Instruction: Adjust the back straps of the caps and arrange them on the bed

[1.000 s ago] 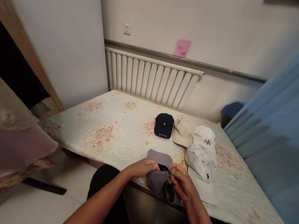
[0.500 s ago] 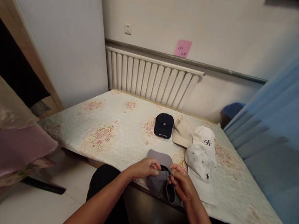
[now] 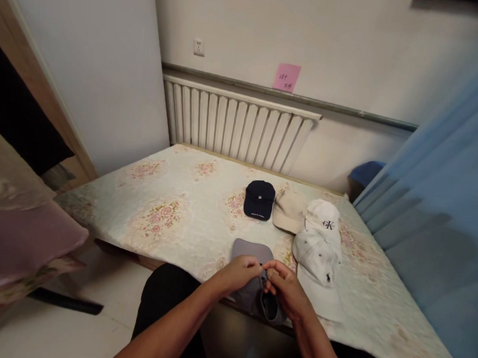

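A grey cap (image 3: 252, 253) lies at the near edge of the bed, brim pointing away from me. My left hand (image 3: 238, 274) and my right hand (image 3: 285, 290) both pinch the back of this grey cap, fingertips almost touching each other over its rear opening. Beyond it sit a navy cap (image 3: 259, 199), a beige cap (image 3: 288, 211), a white cap with black letters (image 3: 323, 217) and a white cap with a small dark logo (image 3: 319, 261), the last one just right of my right hand.
The bed has a pale floral quilted cover (image 3: 171, 212). A white radiator (image 3: 234, 124) runs along the far wall under a pink note (image 3: 287, 76). A blue curtain (image 3: 445, 204) hangs on the right, pink bedding (image 3: 17, 245) lies left.
My two hands have drawn closer together at the back of the grey cap, bunching its rear. The view has shifted slightly to the right.
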A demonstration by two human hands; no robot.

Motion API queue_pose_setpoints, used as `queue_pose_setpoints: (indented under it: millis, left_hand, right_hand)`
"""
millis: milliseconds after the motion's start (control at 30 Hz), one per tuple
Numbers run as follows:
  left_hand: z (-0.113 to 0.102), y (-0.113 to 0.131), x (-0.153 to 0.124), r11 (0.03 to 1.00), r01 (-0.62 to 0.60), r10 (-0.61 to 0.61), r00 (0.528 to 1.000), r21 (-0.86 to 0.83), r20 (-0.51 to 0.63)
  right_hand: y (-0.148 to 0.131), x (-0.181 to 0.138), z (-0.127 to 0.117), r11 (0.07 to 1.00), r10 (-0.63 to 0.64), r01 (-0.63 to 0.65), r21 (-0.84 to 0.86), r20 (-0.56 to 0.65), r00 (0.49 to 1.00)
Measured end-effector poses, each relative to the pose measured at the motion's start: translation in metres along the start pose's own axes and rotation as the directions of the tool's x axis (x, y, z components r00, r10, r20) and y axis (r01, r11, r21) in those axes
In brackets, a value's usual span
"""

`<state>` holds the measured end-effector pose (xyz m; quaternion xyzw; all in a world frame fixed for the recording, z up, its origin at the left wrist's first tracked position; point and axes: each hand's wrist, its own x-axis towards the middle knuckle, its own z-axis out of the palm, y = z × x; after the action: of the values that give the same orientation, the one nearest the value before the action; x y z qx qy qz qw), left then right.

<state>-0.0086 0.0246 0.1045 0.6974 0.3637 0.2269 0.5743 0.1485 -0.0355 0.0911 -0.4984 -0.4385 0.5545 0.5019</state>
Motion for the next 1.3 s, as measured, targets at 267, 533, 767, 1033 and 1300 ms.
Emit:
queue_pose_setpoints:
  millis: [267,533,767,1033,1300]
  left_hand:
    - [-0.003,0.002,0.000,0.994,0.076,-0.073,0.997,-0.082,0.030]
    - [-0.012,0.001,-0.001,0.994,0.090,-0.081,0.988,-0.066,0.133]
    - [-0.019,-0.005,0.001,0.997,0.080,-0.080,0.980,0.005,0.182]
    - [-0.038,-0.003,-0.002,0.998,0.064,-0.066,0.978,0.018,0.199]
    - [-0.049,-0.017,0.000,0.993,0.110,-0.115,0.954,0.032,0.279]
  right_hand:
    - [-0.005,-0.005,0.002,0.913,-0.123,0.088,-0.399,-0.062,0.990]
    - [-0.009,-0.010,0.007,0.797,-0.222,0.149,-0.585,-0.054,0.974]
    - [-0.006,-0.011,0.002,0.796,-0.221,0.171,-0.581,-0.016,0.975]
    - [-0.004,-0.017,-0.027,0.827,-0.051,0.129,-0.547,0.156,0.986]
    - [0.014,-0.012,-0.060,0.946,0.023,0.015,-0.324,0.114,0.993]
